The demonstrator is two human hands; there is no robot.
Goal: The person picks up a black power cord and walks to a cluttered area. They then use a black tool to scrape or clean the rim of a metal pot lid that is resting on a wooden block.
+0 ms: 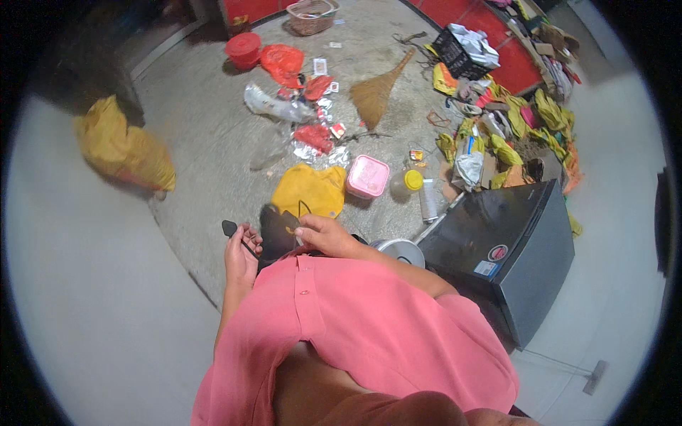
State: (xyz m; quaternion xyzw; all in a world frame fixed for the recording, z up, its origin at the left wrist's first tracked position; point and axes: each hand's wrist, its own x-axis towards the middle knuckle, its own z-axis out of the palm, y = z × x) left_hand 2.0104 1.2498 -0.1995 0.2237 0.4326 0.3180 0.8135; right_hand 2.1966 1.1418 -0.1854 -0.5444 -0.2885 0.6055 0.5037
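Near the front of my pink shirt, my left hand (pixel 242 257) has its fingers curled round a thin black cord (pixel 249 248). A flat, diamond-shaped black end (pixel 229 227) sticks up from that hand. To its right, my right hand (pixel 328 236) pinches at the edge of a dark, thin sheet-like thing (pixel 275 226), perhaps a plastic bag. A black loop (pixel 305 206) rises just above my right fingers; whether they hold it or the dark sheet, I cannot tell. Just beyond both hands lies a yellow cloth or bag (pixel 310 190) on the floor.
A pink-lidded tub (pixel 368 177), a yellow-lidded jar (pixel 407 183) and a black cabinet-like appliance (pixel 511 248) stand to the right. Farther off are a straw broom (pixel 376 92), a red tub (pixel 244 51), a black crate (pixel 458 57) and scattered wrappers. A full yellow sack (pixel 124 145) sits left.
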